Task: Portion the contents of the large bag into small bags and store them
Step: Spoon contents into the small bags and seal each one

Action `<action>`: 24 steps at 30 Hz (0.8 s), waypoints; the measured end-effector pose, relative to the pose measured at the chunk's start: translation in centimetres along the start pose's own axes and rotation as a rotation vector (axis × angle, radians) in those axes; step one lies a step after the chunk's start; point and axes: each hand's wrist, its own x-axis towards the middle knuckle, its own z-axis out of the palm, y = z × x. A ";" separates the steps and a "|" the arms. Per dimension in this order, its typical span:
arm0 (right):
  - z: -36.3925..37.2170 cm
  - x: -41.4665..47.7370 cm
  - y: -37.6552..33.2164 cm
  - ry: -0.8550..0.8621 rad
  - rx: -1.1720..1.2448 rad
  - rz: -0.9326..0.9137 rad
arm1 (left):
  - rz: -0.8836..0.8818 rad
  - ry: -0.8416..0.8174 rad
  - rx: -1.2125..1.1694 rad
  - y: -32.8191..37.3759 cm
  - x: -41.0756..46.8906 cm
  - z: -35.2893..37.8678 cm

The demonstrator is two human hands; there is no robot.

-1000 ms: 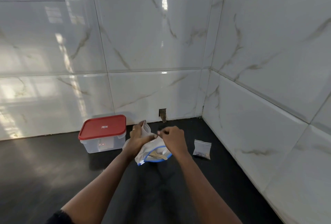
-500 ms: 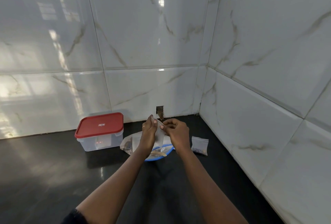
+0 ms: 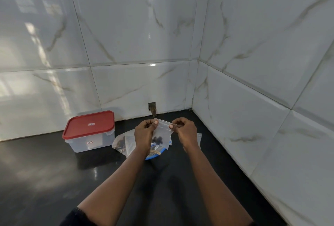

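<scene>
From the head camera, both hands are raised just above the black glossy surface point(image 3: 54, 180), close to the corner of the white marble-patterned tiled wall point(image 3: 126, 36). Between them they hold a small clear plastic zip bag point(image 3: 162, 132) by its top edge. The left hand point(image 3: 144, 133) pinches the left corner with thumb and curled fingers, and the right hand point(image 3: 187, 132) pinches the right corner in the same way. The bag hangs down between them, with a few dark pieces point(image 3: 157, 140) gathered near its bottom.

Below the hands, a large clear plastic bag point(image 3: 123, 142) with a blue edge lies crumpled on the surface, dark contents showing through it. To its left stands a rectangular clear plastic container point(image 3: 90, 141), closed with a red lid point(image 3: 90, 123). Part of another small clear bag point(image 3: 199, 138) shows on the surface behind the right wrist.
</scene>
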 end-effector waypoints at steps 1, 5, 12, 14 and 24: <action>-0.2 0.0 0.2 0.004 -0.011 0.013 | -0.010 -0.005 -0.013 0.0 0.0 0.1; -0.6 0.0 0.3 -0.008 -0.011 0.055 | -0.039 -0.001 -0.047 -0.1 -0.1 0.6; -1.1 0.0 0.4 0.104 -0.182 0.062 | 0.060 -0.026 0.135 -0.3 -0.8 1.9; -1.0 -0.1 0.5 0.108 -0.157 0.063 | 0.059 -0.026 0.140 -0.5 -0.9 2.2; -1.6 -0.5 1.3 0.121 0.023 0.069 | 0.035 -0.188 -0.019 -2.0 -2.0 2.7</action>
